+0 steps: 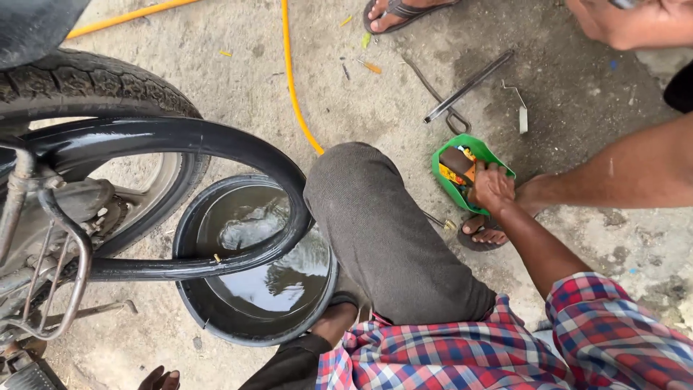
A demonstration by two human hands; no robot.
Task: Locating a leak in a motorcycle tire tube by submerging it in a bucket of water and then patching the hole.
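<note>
Motorcycle rear wheel at far left, cut off by the frame edge, tyre tread showing. Black inner tube pulled out in a loop, lower run dipped into a black water basin on the concrete floor. Grey-trousered knee bent up beside the basin, well apart from the tube's near edge. Yellow hose running across the floor and passing behind the knee. Green plastic tray right of the knee, holding small yellow and dark packets, hard to make out. Right hand reaching into that tray, fingers curled down over the contents; impossible to say whether anything is gripped. Left hand out of view. Another person's forearm stretching in from the right toward the tray, wrist behind the right hand, its own hand hidden. Long metal tyre lever lying just beyond the tray. Sandalled foot cut off at the top edge.
</note>
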